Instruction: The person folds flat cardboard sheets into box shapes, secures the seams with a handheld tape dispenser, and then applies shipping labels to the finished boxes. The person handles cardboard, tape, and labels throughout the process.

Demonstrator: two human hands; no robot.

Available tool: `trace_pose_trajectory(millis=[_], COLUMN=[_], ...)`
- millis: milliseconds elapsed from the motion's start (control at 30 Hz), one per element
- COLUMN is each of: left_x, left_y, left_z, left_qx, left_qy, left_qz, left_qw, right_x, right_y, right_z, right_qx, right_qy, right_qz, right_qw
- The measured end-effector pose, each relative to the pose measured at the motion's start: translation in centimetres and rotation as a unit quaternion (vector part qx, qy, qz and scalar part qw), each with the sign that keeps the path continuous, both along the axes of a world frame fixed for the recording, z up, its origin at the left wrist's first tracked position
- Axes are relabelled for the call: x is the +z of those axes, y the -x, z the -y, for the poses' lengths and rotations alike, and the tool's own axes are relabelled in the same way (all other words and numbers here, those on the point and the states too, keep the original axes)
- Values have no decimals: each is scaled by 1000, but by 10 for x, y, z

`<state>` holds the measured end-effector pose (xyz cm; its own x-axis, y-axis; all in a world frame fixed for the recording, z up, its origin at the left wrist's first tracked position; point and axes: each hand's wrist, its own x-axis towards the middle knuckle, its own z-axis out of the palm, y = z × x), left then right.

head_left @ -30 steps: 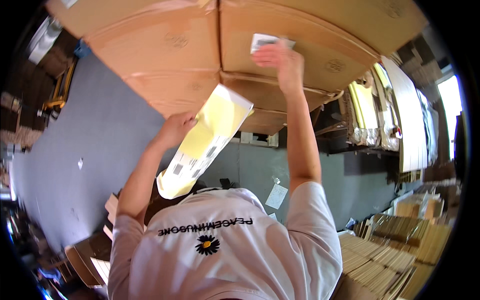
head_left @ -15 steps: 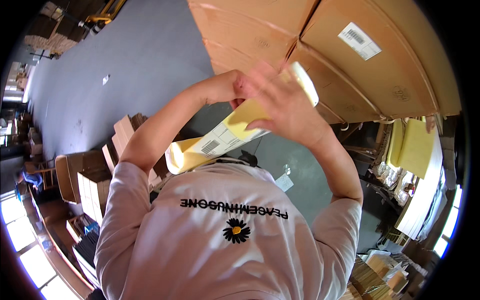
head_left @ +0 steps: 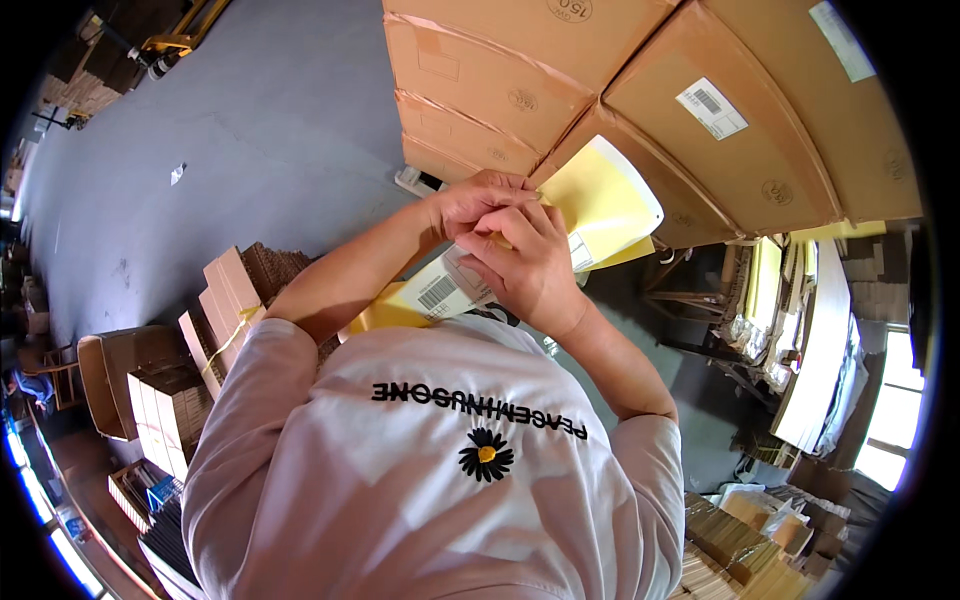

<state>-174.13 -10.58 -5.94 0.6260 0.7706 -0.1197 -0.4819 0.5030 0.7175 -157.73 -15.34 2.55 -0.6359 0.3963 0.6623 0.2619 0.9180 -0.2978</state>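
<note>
A curled label sheet [head_left: 598, 195], yellow with white labels printed with barcodes, lies across my body in front of my chest. My left hand [head_left: 487, 203] is closed on it near the middle, thumb and fingers pinched together. Right beside it, my right hand [head_left: 530, 250] has its fingers bent and pressed together at the sheet; its fingertips meet those of my left hand. A white barcode label [head_left: 437, 291] shows on the sheet left of my right hand. What exactly the fingertips pinch is hidden.
Large stacked cardboard boxes [head_left: 480, 75] stand ahead and to the right, one bearing a white label [head_left: 712, 108]. At the left are open cartons [head_left: 105, 385] and folded cardboard [head_left: 230, 300]. A rack with yellow and white sheets [head_left: 815, 350] is at the right. A yellow pallet jack [head_left: 175, 45] stands far left.
My right hand has moved down and left from the sheet's far end to join my left hand at its middle. The sheet's right end has spread out wider.
</note>
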Motion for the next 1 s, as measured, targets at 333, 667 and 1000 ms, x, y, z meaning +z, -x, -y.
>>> trace_pose_trajectory(millis=[333,667,1000], left_x=[-109,-54,42], left_y=[139,191,196], left_z=[-85,-103,-141], left_qx=[81,225,362], left_qy=[-280,-350,-284], left_qz=[-594,-625,-666], left_qw=[750,661,587], right_x=[48,18,12], right_y=[55,141,164], right_z=[17,-229,-257], right_qx=[-1,-89,-172], right_qy=[-26,239,114], right_qz=[5,-347,-238], right_qw=[1000,903,949])
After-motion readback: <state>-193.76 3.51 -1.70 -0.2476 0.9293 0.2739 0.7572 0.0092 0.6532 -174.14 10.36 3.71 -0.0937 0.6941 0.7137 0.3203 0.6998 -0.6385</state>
